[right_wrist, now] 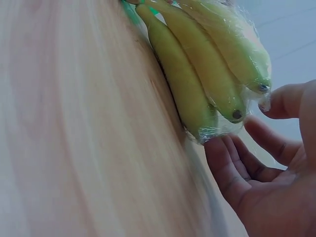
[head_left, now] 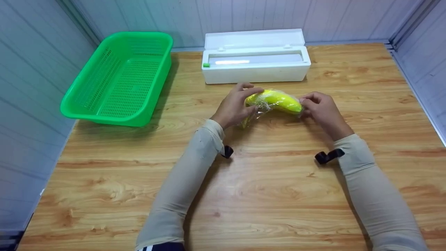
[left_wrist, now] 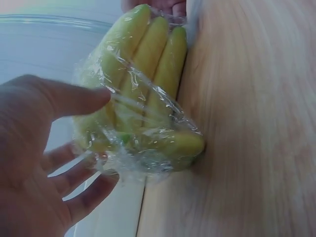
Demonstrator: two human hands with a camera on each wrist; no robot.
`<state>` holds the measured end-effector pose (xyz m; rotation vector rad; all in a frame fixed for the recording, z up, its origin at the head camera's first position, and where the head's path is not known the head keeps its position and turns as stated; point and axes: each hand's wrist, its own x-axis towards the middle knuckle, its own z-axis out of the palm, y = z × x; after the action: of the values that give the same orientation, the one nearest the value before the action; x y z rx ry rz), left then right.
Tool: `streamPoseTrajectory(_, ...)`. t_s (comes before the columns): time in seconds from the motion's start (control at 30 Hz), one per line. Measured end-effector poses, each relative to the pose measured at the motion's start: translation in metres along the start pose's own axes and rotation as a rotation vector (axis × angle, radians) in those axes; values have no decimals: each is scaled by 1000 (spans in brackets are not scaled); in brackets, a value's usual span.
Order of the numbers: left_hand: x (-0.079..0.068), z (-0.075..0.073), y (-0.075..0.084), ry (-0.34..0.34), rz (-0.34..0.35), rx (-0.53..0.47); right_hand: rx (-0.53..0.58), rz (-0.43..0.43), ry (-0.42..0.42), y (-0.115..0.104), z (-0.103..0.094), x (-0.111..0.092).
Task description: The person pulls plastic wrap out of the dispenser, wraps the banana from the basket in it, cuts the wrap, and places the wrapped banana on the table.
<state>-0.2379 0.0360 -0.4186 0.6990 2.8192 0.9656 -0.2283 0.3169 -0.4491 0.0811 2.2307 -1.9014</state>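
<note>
A bunch of yellow bananas (head_left: 284, 101), covered in clear plastic wrap (left_wrist: 143, 94), lies on the table in front of the white box. My left hand (head_left: 234, 104) holds its stem end, the thumb (left_wrist: 84, 98) on the wrap and the other fingers at the lower edge. At the banana tips, my right hand (head_left: 322, 111) pinches the wrap's edge between thumb and fingers. In the right wrist view several dark-ended tips show through the film, and the right fingertips (right_wrist: 217, 148) touch the film there. Crumpled film bunches up near the left hand.
Behind the bananas stands a long white box (head_left: 256, 73) with its lid (head_left: 254, 40) raised and a small green piece (head_left: 206, 65) on its left edge. A green perforated basket (head_left: 158, 80) sits at the back left of the wooden table (head_left: 264, 209). Panel walls (head_left: 244, 14) enclose the table.
</note>
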Motion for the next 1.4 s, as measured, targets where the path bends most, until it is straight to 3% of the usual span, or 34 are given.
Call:
streamPoseTrajectory(0.3, 2, 0, -6, 38, -36, 1, 112, -67, 19, 4, 9, 1)
streamPoseTrajectory(0.6, 4, 0, -11, 60, -29, -44, 111, -79, 19, 4, 9, 2)
streamPoseTrajectory(1.1, 2, 2, -4, 201, 170, 42, 39, -77, 12, 8, 5, 3)
streamPoseTrajectory(1.4, 3, 6, -4, 302, 258, 201, 39, -96, 10, 8, 3, 3)
